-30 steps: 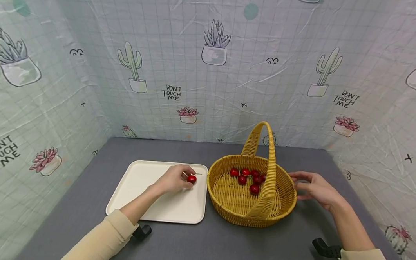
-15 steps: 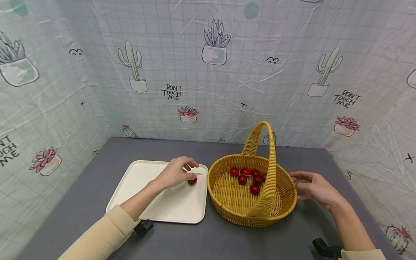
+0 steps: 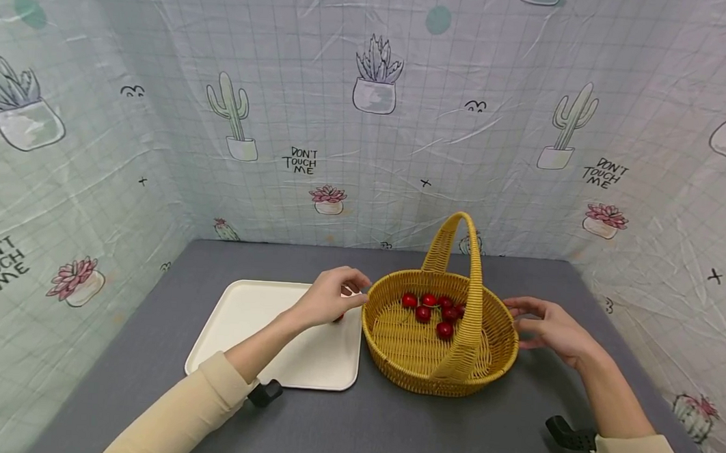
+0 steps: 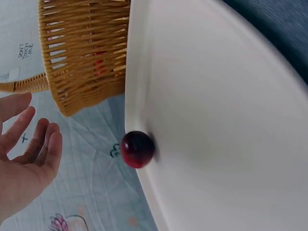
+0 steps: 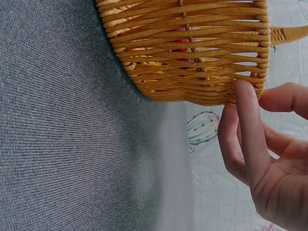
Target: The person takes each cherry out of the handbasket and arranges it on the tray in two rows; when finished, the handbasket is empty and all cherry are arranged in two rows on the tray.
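My left hand [image 3: 333, 297] hovers over the right edge of the white tray [image 3: 259, 330], fingers loosely bent and nothing between them; their tips are near the left rim of the yellow wicker basket [image 3: 392, 372]. A dark red cherry [image 4: 137, 149] lies on the tray near its edge, mostly hidden behind the hand in the head view. Inside the basket sit several red cherries [image 3: 423, 314], grouped toward the back. On the other side, my right hand [image 3: 555, 329] rests its fingertips against the basket's right rim and outer wall [image 5: 192, 77].
The basket's tall arched handle [image 3: 474, 287] rises over its middle. Basket and tray stand side by side on a grey cloth-covered table [image 3: 377, 432]. A cactus-print curtain [image 3: 404, 146] encloses the back and both sides.
My left hand has let go of a cherry on the tray, lifted off and moved right toward the basket. My right hand and the basket have stayed in place.
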### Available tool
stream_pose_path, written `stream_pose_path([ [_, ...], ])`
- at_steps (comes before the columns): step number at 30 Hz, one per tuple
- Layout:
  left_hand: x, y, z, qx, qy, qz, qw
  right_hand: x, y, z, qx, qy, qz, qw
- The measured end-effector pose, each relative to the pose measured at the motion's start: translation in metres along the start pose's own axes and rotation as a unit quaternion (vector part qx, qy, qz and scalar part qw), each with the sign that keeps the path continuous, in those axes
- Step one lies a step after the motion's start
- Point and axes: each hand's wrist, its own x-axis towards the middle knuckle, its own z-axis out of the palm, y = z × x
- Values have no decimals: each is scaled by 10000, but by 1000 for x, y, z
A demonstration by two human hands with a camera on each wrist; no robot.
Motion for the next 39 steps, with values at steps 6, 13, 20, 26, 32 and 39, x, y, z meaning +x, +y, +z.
stream_pose_path([
  [6,9,8,11,-115,-147,176,9997,0,0,0,-10,0,22,10000],
  [13,21,15,26,-273,-272,273,9989,-1,1,0,-19,21,21,10000],
  [20,34,21,39,-205,-451,231,9985,-1,1,0,20,7,21,10000],
  [26,43,24,49,-220,-678,167,9973,-1,0,0,18,7,7,10000],
  [32,50,24,57,-202,-810,117,9964,0,-1,-1,31,-19,8,10000],
  [39,60,23,67,-110,-1010,102,9948,-1,-2,-1,47,-20,4,10000],
])
